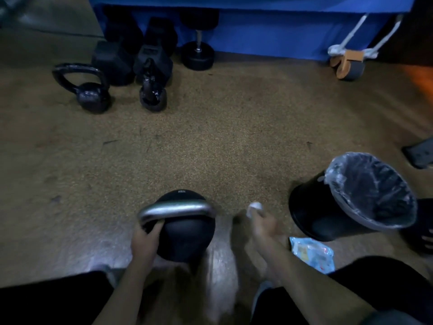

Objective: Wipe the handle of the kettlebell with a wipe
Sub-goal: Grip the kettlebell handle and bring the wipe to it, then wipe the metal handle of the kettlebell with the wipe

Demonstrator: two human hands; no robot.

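The left hand (pixel 146 239) grasps the left end of the handle (pixel 178 209), fingers curled in under it where it meets the ball, and steadies the kettlebell (pixel 187 238) on the floor just ahead of the knees. The right hand (pixel 263 224) pinches a small balled white wipe (pixel 255 208) at its fingertips and hangs just beside the handle's right end, apart from it and not touching. The handle is a silvery bar whose long axis runs left to right across the view, arching over the black ball. The wipe therefore lies off its right end, almost in line with it, and the right hand is the free one nearest the bare metal. As I judge it, a wiping stroke would run leftward along the bar toward the gripping hand. A small pale marking sits on the far top of the ball, too blurred to read. Near the right forearm lies a light blue packet (pixel 312 253) with coloured print that is not legible. Beyond it a black bin (pixel 304 207) lined with clear plastic leans toward the person. Well apart, at the far side of the floor, two smaller kettlebells (pixel 90 95) stand before dark dumbbells (pixel 198 55); no writing shows on them.
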